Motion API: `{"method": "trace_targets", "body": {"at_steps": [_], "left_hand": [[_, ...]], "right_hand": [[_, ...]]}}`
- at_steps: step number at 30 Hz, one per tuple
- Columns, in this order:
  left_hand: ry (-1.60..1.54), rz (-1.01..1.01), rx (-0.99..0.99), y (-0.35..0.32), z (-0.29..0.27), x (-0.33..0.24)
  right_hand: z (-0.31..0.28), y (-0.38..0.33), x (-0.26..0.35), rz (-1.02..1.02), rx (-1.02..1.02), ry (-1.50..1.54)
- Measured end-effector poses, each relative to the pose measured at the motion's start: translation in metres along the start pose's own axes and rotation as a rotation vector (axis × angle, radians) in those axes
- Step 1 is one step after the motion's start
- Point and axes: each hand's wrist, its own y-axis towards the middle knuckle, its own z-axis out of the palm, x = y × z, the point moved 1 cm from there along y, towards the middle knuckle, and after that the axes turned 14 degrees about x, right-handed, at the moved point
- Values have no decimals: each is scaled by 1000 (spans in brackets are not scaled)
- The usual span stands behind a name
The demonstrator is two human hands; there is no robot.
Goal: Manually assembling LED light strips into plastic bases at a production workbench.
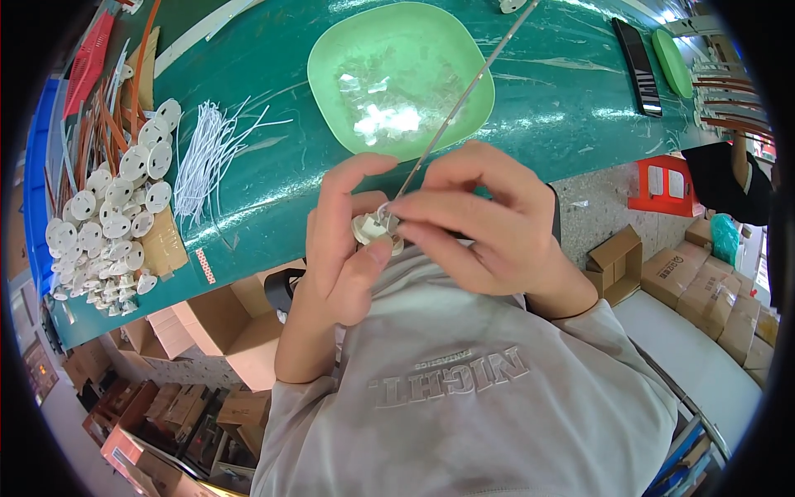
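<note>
My left hand [341, 248] pinches a small cream round plastic part [370, 229] between thumb and fingers, close to my chest. My right hand [489, 224] grips a thin clear tube [464, 99] whose near end meets the part; the tube runs up and right across a green square plate [331, 50]. The plate holds several small clear plastic pieces [385, 99]. Both hands hover at the near edge of the green table [563, 91].
At the left lie a bundle of thin white wires [207, 153], rows of white round parts [116, 215] and orange-brown wires [108, 124]. A black flat device [638, 66] and a second green plate [672, 62] sit far right. Cardboard boxes [712, 290] stand on the floor.
</note>
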Motion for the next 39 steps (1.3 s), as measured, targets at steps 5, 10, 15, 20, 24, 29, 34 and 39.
{"method": "trace_targets", "body": {"at_steps": [5, 10, 15, 20, 24, 29, 34, 39], "left_hand": [[10, 28, 9, 1, 2, 3], [39, 6, 28, -1, -1, 1], [25, 32, 18, -1, 1, 5], [13, 0, 5, 0, 3, 3], [3, 27, -12, 0, 1, 5], [-2, 28, -3, 2, 2, -1], [-74, -34, -13, -2, -3, 0], [-262, -107, -91, 0, -2, -3]], "right_hand": [[-5, 3, 8, 241, 70, 128], [2, -2, 1, 275, 101, 416], [-2, 0, 4, 331, 201, 496], [-3, 0, 2, 325, 202, 508], [4, -1, -6, 116, 70, 225], [3, -6, -13, -177, -95, -118], [-16, -4, -13, -55, -185, -180], [-20, -7, -23, 284, -285, -82]]}}
